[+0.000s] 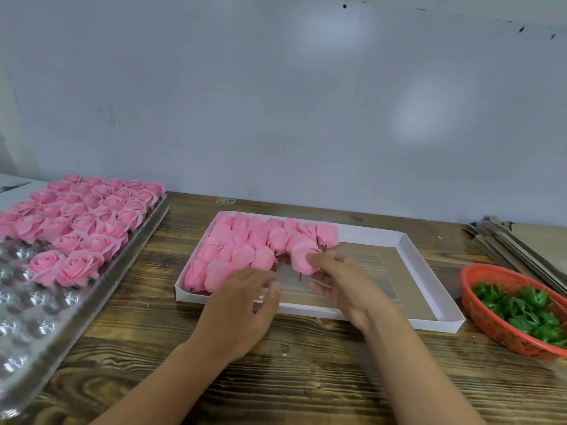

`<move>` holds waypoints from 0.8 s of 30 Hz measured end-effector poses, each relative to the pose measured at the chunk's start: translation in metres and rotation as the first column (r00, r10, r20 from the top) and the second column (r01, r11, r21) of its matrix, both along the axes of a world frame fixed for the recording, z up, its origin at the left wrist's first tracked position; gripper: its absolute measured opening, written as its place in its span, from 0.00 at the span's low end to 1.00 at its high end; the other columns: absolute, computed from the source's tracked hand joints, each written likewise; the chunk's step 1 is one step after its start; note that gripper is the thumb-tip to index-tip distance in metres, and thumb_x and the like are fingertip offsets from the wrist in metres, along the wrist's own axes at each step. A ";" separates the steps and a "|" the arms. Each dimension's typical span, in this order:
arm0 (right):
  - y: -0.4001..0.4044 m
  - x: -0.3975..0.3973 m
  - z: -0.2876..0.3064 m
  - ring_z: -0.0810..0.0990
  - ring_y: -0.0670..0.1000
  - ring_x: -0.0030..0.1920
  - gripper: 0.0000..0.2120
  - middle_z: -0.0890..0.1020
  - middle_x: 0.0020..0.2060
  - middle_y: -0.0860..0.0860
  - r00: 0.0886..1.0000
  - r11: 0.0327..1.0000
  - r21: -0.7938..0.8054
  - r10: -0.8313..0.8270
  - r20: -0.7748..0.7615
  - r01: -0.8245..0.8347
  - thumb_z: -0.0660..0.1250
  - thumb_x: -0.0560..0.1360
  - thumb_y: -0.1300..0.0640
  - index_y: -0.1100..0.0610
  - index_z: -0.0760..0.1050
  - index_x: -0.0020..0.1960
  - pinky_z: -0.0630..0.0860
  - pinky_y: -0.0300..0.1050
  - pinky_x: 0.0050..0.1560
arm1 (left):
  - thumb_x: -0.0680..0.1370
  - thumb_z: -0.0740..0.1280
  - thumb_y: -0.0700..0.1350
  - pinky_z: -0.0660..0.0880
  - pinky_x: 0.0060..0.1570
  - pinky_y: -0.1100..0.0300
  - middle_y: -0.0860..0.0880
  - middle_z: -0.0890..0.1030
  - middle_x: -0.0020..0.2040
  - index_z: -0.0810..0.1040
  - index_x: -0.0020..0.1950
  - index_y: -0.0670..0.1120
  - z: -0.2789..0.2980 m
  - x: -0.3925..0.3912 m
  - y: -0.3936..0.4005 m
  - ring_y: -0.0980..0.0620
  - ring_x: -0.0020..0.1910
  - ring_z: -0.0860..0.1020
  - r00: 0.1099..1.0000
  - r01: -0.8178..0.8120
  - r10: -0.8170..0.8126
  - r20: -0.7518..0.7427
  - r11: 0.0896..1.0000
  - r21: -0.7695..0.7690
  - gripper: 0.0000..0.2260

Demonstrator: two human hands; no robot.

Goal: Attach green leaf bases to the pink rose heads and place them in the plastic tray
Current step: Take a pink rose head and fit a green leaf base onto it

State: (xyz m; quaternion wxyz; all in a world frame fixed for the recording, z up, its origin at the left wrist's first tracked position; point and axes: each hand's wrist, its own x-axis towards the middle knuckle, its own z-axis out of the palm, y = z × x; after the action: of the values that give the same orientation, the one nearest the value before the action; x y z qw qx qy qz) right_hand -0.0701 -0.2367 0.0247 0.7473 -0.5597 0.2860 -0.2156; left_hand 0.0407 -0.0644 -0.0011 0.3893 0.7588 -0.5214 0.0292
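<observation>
In the middle of the frame, our right hand (340, 280) pinches one pink rose head (302, 260) over the white box (408, 240), while our left hand (245, 305) hovers beside it with loosely bent fingers, holding nothing. More plain rose heads lie in the left part of the box. We judge the petals soft, light and easy to crush, so better to hold low, near the short stem. Finished roses fill the plastic tray (92, 305) at left; green leaf bases (521, 311) wait in the red basket (478, 314) at right, on the counter (306, 378). No readable writing.
</observation>
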 end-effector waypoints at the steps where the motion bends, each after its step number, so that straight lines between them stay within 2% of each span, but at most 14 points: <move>1: 0.003 -0.006 0.002 0.82 0.48 0.45 0.09 0.84 0.46 0.54 0.999 0.999 -0.016 0.032 0.044 -0.031 0.73 0.74 0.60 0.54 0.72 0.45 0.79 0.45 0.46 | 0.78 0.59 0.62 0.72 0.49 0.73 0.66 0.77 0.51 0.78 0.62 0.56 0.003 -0.002 0.000 0.65 0.51 0.77 0.995 -0.007 0.003 -0.096 0.999 -0.039 0.18; 2: 0.007 -0.011 0.005 0.84 0.50 0.48 0.10 0.84 0.48 0.55 0.994 0.998 -0.028 0.060 0.091 -0.058 0.73 0.73 0.61 0.54 0.72 0.47 0.80 0.47 0.48 | 0.76 0.58 0.66 0.73 0.48 0.74 0.67 0.78 0.51 0.76 0.61 0.60 0.005 -0.003 0.001 0.67 0.51 0.77 0.979 -0.007 -0.006 -0.203 0.998 -0.063 0.20; 4: 0.018 -0.018 0.008 0.85 0.53 0.50 0.14 0.84 0.45 0.53 0.982 0.993 -0.079 0.098 0.162 -0.086 0.74 0.73 0.63 0.57 0.71 0.51 0.82 0.50 0.49 | 0.73 0.60 0.70 0.73 0.49 0.77 0.66 0.80 0.52 0.72 0.61 0.65 0.009 -0.006 0.001 0.70 0.54 0.76 0.912 0.042 -0.069 -0.405 0.996 -0.074 0.20; 6: 0.032 -0.020 0.009 0.85 0.57 0.51 0.18 0.86 0.46 0.53 0.986 0.972 -0.226 0.090 0.140 -0.057 0.75 0.70 0.63 0.60 0.71 0.55 0.82 0.54 0.52 | 0.72 0.66 0.71 0.73 0.52 0.76 0.68 0.81 0.56 0.71 0.65 0.65 0.014 -0.011 0.001 0.71 0.58 0.76 0.813 0.151 -0.173 -0.556 0.985 -0.086 0.24; 8: 0.045 -0.016 0.008 0.85 0.55 0.51 0.22 0.86 0.48 0.54 0.989 0.940 -0.337 0.093 0.114 -0.049 0.76 0.67 0.62 0.58 0.71 0.57 0.82 0.52 0.53 | 0.69 0.70 0.69 0.75 0.57 0.68 0.64 0.81 0.60 0.74 0.68 0.58 0.015 -0.014 0.000 0.65 0.61 0.78 0.732 0.217 -0.241 -0.637 0.969 -0.116 0.30; 11: 0.058 -0.008 0.004 0.84 0.51 0.47 0.23 0.86 0.46 0.52 0.981 0.925 -0.375 0.128 0.144 -0.066 0.76 0.65 0.63 0.52 0.71 0.55 0.81 0.43 0.46 | 0.66 0.73 0.66 0.76 0.64 0.53 0.54 0.84 0.60 0.78 0.66 0.51 0.020 -0.013 0.003 0.56 0.61 0.80 0.626 0.212 -0.260 -0.735 0.964 -0.160 0.32; 13: 0.062 -0.006 0.002 0.84 0.51 0.48 0.22 0.86 0.47 0.52 0.979 0.910 -0.408 0.142 0.148 -0.070 0.77 0.64 0.59 0.45 0.72 0.53 0.81 0.44 0.47 | 0.65 0.75 0.65 0.74 0.68 0.47 0.52 0.84 0.60 0.78 0.66 0.51 0.022 -0.011 0.006 0.53 0.63 0.80 0.559 0.209 -0.258 -0.788 0.964 -0.168 0.33; 15: 0.066 -0.006 0.001 0.84 0.52 0.51 0.22 0.86 0.49 0.52 0.980 0.885 -0.460 0.145 0.133 -0.069 0.78 0.64 0.54 0.40 0.72 0.51 0.81 0.53 0.53 | 0.66 0.76 0.62 0.73 0.68 0.45 0.50 0.84 0.60 0.79 0.65 0.50 0.022 -0.010 0.008 0.51 0.63 0.80 0.528 0.231 -0.282 -0.801 0.955 -0.184 0.31; 18: 0.071 -0.004 -0.002 0.84 0.50 0.54 0.24 0.85 0.52 0.49 0.984 0.850 -0.524 0.133 0.119 -0.052 0.77 0.68 0.54 0.39 0.70 0.57 0.78 0.61 0.60 | 0.67 0.77 0.59 0.74 0.67 0.45 0.48 0.84 0.60 0.81 0.63 0.51 0.022 -0.011 0.008 0.50 0.62 0.81 0.506 0.248 -0.301 -0.809 0.948 -0.198 0.26; 21: 0.074 -0.001 -0.005 0.81 0.47 0.59 0.25 0.85 0.54 0.46 0.981 0.831 -0.552 0.155 0.113 -0.068 0.71 0.74 0.60 0.39 0.67 0.62 0.75 0.58 0.64 | 0.67 0.77 0.58 0.73 0.68 0.44 0.49 0.84 0.59 0.83 0.60 0.54 0.021 -0.009 0.007 0.51 0.62 0.81 0.475 0.222 -0.285 -0.833 0.954 -0.199 0.22; 24: 0.079 -0.002 -0.006 0.80 0.41 0.60 0.29 0.83 0.55 0.38 0.983 0.801 -0.591 0.170 0.064 -0.100 0.67 0.78 0.61 0.33 0.62 0.66 0.76 0.43 0.63 | 0.70 0.74 0.59 0.74 0.66 0.46 0.49 0.84 0.59 0.84 0.58 0.54 0.021 -0.008 0.008 0.51 0.61 0.81 0.477 0.217 -0.292 -0.829 0.953 -0.211 0.18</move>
State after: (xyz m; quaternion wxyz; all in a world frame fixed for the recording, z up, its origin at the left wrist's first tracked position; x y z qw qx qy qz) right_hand -0.0723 -0.1575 0.0190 0.5674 -0.7680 0.1222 -0.2709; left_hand 0.0324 -0.0559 0.0202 0.6227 0.5735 -0.3685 -0.3842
